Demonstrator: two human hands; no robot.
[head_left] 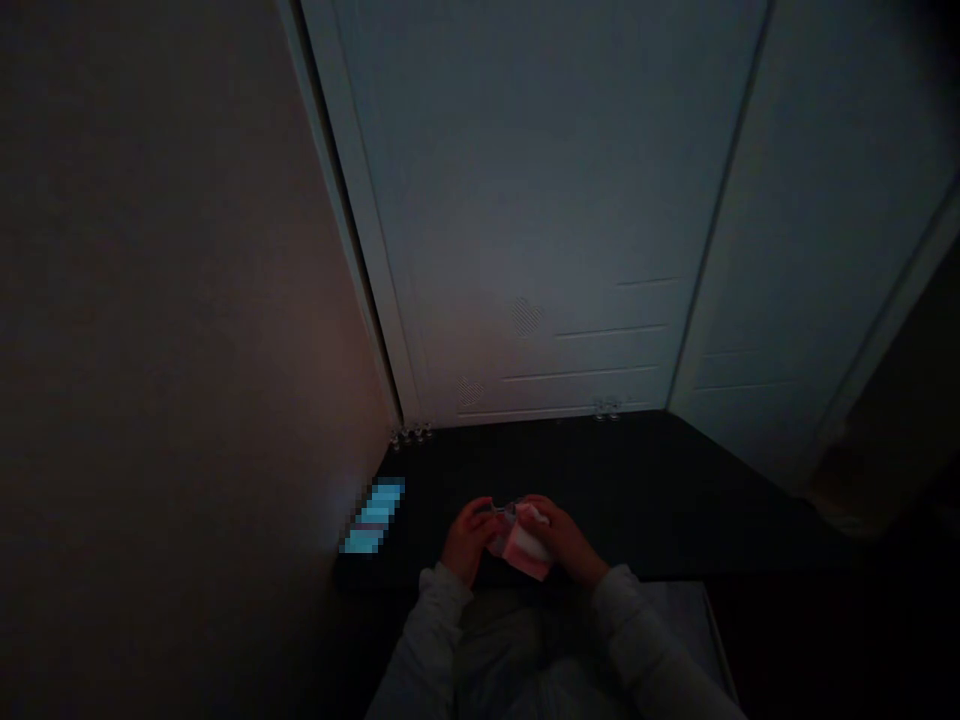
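Note:
Both hands meet over the near edge of a dark tabletop (570,460). In my right hand (556,530) is a small pink-and-white box (529,552), its fingers wrapped over the top and side. My left hand (471,535) is closed, with thumb and fingers pinching at a clear, shiny piece (504,510) beside the box. Dim light hides the exact shape of that piece and whether it is joined to the box.
A lit, pixelated screen (373,516) lies at the table's left edge, by the wall (187,300). Several small shiny pieces (411,435) sit at the back left corner, with more shiny pieces (606,409) along the back edge. White panels (525,200) rise behind.

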